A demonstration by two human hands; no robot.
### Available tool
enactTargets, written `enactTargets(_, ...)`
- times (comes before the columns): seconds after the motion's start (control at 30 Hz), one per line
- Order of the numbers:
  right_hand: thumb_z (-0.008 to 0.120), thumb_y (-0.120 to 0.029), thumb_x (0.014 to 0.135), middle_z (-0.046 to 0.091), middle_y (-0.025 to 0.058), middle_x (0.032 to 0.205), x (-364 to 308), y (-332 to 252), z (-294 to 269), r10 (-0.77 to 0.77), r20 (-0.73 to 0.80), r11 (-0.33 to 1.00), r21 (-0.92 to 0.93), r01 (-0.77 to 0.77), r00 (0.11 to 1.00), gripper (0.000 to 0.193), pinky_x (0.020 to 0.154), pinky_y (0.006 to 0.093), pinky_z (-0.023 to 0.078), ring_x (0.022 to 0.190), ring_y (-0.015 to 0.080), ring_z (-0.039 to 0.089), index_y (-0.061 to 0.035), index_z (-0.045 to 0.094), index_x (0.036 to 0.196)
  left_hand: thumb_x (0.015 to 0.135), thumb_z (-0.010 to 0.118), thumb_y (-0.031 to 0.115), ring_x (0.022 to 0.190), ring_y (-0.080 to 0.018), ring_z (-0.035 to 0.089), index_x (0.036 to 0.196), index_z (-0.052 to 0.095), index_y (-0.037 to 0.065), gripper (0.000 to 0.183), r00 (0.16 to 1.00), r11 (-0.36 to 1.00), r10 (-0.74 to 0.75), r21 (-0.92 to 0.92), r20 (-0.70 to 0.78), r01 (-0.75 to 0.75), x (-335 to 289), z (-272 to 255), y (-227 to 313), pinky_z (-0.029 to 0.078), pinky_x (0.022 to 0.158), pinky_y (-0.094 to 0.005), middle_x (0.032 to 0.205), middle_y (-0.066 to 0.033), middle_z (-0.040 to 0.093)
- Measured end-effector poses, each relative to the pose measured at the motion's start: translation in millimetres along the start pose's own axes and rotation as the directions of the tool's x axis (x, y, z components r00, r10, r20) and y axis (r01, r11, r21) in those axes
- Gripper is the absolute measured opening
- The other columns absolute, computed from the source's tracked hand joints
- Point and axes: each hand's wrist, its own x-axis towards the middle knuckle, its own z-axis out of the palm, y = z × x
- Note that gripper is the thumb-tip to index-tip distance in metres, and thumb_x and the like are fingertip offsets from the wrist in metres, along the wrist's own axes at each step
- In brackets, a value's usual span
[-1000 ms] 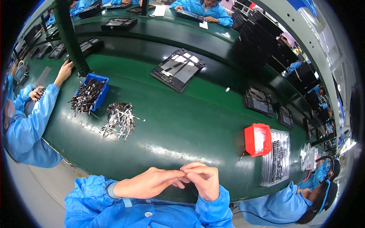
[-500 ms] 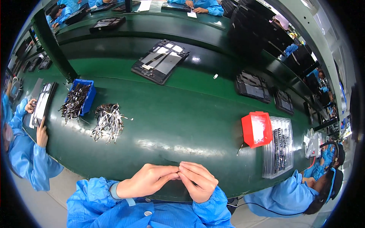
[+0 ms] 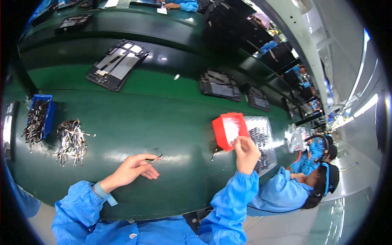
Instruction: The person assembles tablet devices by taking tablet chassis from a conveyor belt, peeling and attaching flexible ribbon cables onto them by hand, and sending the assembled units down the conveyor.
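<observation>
My left hand is over the near middle of the green bench, thumb and forefinger pinched on a short, thin dark cable with a bent tip. The cable looks like those in the loose pile on the left. My right hand is at the near rim of a red plastic bin, its fingers pinched together. Whatever is between those fingertips is too small to make out. White or clear material shows inside the bin.
A blue bin of dark cables stands left of the pile. Clear trays of small dark parts lie beside the red bin. Opened tablet-like devices rest along the back. A co-worker in blue sits close on the right.
My hands have come apart. The right has gone right and forward to the red bin; the left keeps a cable. The whole view has swung to the right.
</observation>
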Motion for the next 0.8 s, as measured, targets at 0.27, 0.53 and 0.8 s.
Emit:
enactTargets(0.27, 0.079, -0.020, 0.073, 0.067, 0.0129, 0.064, 64.5, 65.1, -18.9, 0.000, 0.264, 0.807, -0.569, 0.156, 0.964, 0.020, 0.057, 0.0348, 0.051, 0.051, 0.0254, 0.061, -0.0019, 0.071, 0.071, 0.098, 0.042, 0.002, 0.090, -0.0219, 0.069, 0.125, 0.053, -0.002, 0.030, 0.998, 1.000, -0.016, -0.021, 0.055, 0.017, -4.2, -2.8, 0.1, 0.057, 0.081, -0.0322, 0.096, -0.0192, 0.069)
enactTargets(0.53, 0.076, -0.011, 0.079, 0.073, 0.0101, 0.092, 191.9, 78.9, 4.4, 0.095, 0.449, 0.971, -0.240, 0.017, 0.888, 0.022, 0.074, 0.0269, 0.054, 0.081, 0.0120, 0.067, -0.0020, 0.073, 0.098, 0.097, 0.042, 0.001, 0.089, -0.0204, 0.070, 0.125, 0.054, -0.003, 0.031, 0.994, 0.995, 0.049, 0.077, 0.102, -0.057, -6.3, -5.3, -1.0, 0.058, 0.079, -0.0314, 0.096, -0.0162, 0.070)
enactTargets(0.8, 0.070, -0.066, 0.071, 0.047, 0.0272, 0.137, 313.0, 174.8, 66.1, 0.321, 0.386, 0.825, -0.562, -0.056, 0.865, 0.103, 0.107, 0.0382, 0.036, 0.129, 0.0342, 0.046, 0.0043, 0.040, 0.139, 0.093, 0.041, 0.004, 0.087, -0.0188, 0.070, 0.130, 0.053, 0.005, 0.039, 0.967, 0.979, 0.049, 0.180, 0.249, -0.096, 12.5, -4.9, 0.3, 0.058, 0.081, -0.0316, 0.095, -0.0129, 0.070)
